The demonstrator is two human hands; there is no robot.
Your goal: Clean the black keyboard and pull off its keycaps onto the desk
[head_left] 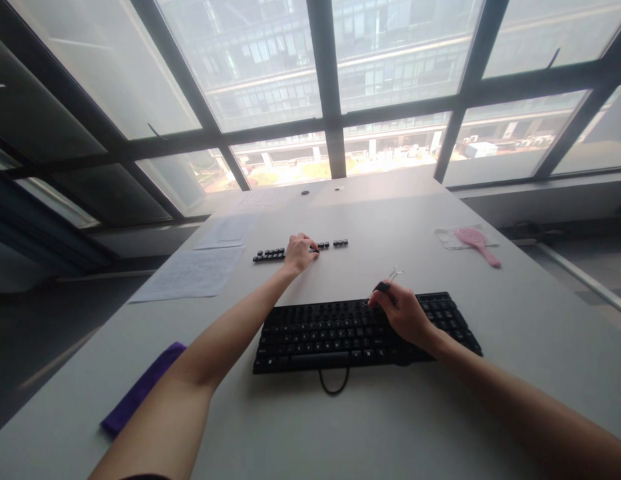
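Keycaps (270, 254): loose black ones lined up in a row on the table, beyond the keyboard; a short group (340, 243) lies further right in the same row
Keyboard (340, 331): black, flat on the grey table (515, 320) right in front of me, its cable looping out at the near edge
Left hand (299, 254): stretched out over the row, my fingers curled down onto the caps in the middle; whether I pinch one I cannot tell
Right hand (404, 313): resting over the upper right part of the keyboard, fingers closed around a wire keycap puller (388, 281), its black grip in my fingertips and the wire loops pointing away from me
Papers (193, 272): lying to the left of the row
Hairbrush (476, 244): pink, far right
Cloth (140, 388): purple, near left, beside my forearm
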